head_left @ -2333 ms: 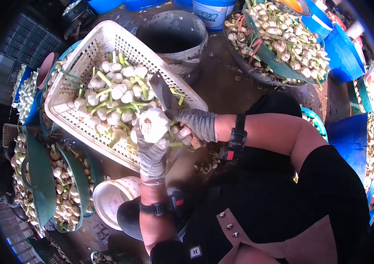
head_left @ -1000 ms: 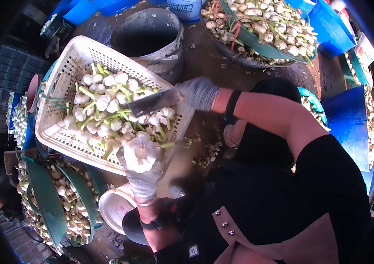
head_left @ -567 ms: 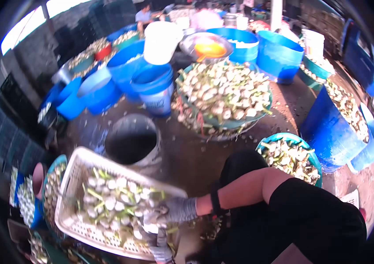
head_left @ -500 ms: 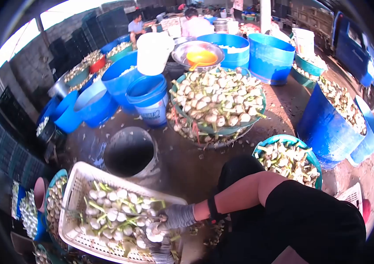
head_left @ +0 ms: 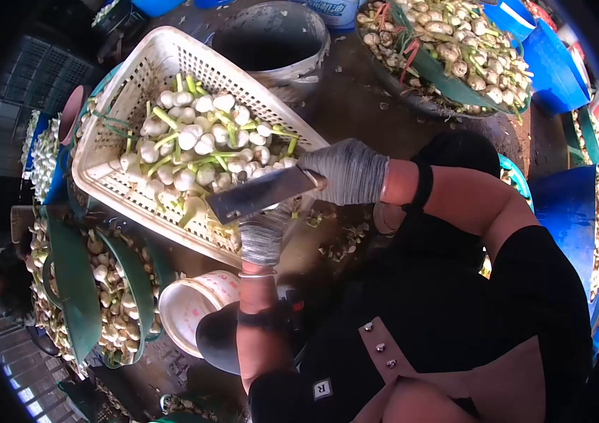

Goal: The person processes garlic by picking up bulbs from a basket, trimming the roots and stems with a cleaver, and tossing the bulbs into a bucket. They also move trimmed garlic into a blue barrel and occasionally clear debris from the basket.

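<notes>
My right hand (head_left: 347, 171), in a grey knit glove, is closed round the handle of a wide-bladed knife (head_left: 261, 196). The flat blade points left over the near side of a white plastic crate (head_left: 112, 180). Below the blade is my left hand (head_left: 263, 236), gloved alike, its fingers curled and partly hidden behind the knife. A white bit of what looks like a garlic bulb (head_left: 271, 207) shows at those fingers; most of it is covered. Garlic bulbs (head_left: 190, 137) with short green stems lie heaped in the crate, which sits tilted before me.
A dark, dirty-rimmed bucket (head_left: 271, 42) stands behind the crate. Heaped garlic (head_left: 455, 42) fills a basket at the upper right. Green baskets (head_left: 77, 289) of garlic and a white bucket (head_left: 190, 310) are at lower left. Blue tubs (head_left: 564, 218) stand at right. Peelings (head_left: 342, 243) litter the floor.
The view has swung down towards the crate and my lap, so the crate now appears higher. The knife blade, earlier thin and edge-on over the garlic, now shows its flat side.
</notes>
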Motion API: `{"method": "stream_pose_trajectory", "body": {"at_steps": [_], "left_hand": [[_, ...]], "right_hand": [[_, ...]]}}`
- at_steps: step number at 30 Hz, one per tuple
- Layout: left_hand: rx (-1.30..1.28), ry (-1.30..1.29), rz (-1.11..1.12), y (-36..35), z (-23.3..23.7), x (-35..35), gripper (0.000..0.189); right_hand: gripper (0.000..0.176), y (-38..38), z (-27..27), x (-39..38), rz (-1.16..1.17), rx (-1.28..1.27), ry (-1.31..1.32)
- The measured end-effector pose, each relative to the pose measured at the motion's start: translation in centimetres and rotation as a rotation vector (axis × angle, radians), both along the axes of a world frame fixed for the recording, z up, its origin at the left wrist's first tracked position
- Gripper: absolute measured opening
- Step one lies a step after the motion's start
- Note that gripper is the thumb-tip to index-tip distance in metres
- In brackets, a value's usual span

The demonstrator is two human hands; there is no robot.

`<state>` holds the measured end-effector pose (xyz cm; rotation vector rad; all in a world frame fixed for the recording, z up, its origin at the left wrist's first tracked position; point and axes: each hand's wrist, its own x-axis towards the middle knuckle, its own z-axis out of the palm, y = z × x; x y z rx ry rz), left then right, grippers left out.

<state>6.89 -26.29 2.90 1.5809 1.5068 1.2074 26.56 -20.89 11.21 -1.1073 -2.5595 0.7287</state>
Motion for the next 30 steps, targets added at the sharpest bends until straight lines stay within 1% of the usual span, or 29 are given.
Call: {"method": "stream_pose_trajectory", "body": {"at_steps": [1, 2, 3, 5, 8, 10, 12, 15, 16, 18, 20, 22, 24, 25, 26, 27, 28, 29, 30], "left_hand": [[0.034, 0.027, -0.018, 0.0, -0.2, -0.7, 0.051], [0.067, 0.085, -0.020, 0.0, -1.1, -1.5, 0.052], [0.089, 0.147, -0.019, -0.2, -2.3, -2.2, 0.052], [0.124, 0.226, -0.010, -0.2, -4.7, -3.6, 0.054], [0.206, 0.253, -0.001, 0.8, -9.6, -5.9, 0.056], [0.167, 0.367, 0.006, 0.8, -8.6, -5.0, 0.056], [0.139, 0.449, 0.015, 0.4, -8.3, -4.2, 0.057], [0.099, 0.521, 0.014, 0.1, -8.3, -3.8, 0.058], [0.088, 0.538, 0.010, 0.0, -8.3, -3.8, 0.058], [0.058, 0.583, -0.012, -0.6, -8.0, -4.0, 0.059], [0.016, 0.643, -0.049, -0.8, -7.6, -4.0, 0.060], [-0.011, 0.670, -0.068, -1.0, -5.1, -2.9, 0.061], [0.148, 0.569, 0.177, -0.8, 0.7, -0.1, 0.067], [0.230, 0.511, 0.301, -0.5, 2.1, 0.7, 0.071], [0.234, 0.509, 0.305, -0.5, 1.7, 0.5, 0.071], [0.227, 0.337, 0.284, -0.7, 1.0, -0.2, 0.070], [0.225, 0.170, 0.259, -0.7, 0.2, -1.1, 0.069], [0.225, -0.005, 0.241, -0.3, -0.1, -1.5, 0.069], [0.235, -0.014, 0.256, -0.2, -0.7, -1.4, 0.069]], "right_hand": [[0.023, 0.3, 0.6, 0.3, 0.068, 0.063, -0.069], [0.019, -0.3, 1.1, 0.1, 0.066, 0.034, -0.060], [0.019, -0.4, 1.3, -0.1, 0.060, 0.034, -0.064], [0.019, -0.5, 1.3, -0.7, 0.059, -0.038, -0.176], [0.020, -0.3, 0.5, -1.0, 0.046, 0.005, -0.172], [0.021, -0.4, 0.7, -1.1, 0.046, 0.029, -0.162], [0.021, -0.8, 1.1, -1.2, 0.029, 0.117, -0.102], [0.020, -0.5, 1.4, -1.2, 0.032, 0.038, -0.146], [0.020, -0.2, 1.0, -1.0, 0.028, 0.038, -0.147], [0.020, 0.4, -0.6, -0.8, 0.039, -0.049, -0.192], [0.020, 1.0, -1.8, -0.4, 0.036, -0.025, -0.195], [0.020, 1.1, -3.0, 0.0, 0.037, -0.006, -0.194], [0.019, 1.6, -4.2, 0.6, 0.038, 0.117, -0.095], [0.019, 2.5, -4.6, 1.1, 0.042, 0.128, -0.098], [0.017, 3.6, -4.9, 1.6, -0.080, 0.106, -0.168], [0.015, 4.4, -5.5, 2.3, -0.208, 0.079, -0.233], [0.015, 5.2, -6.1, 3.1, -0.195, 0.075, -0.170], [0.015, 5.3, -6.5, 3.1, -0.195, 0.087, -0.167], [0.020, 5.1, -6.9, 3.1, -0.245, 0.000, -0.026]]}}
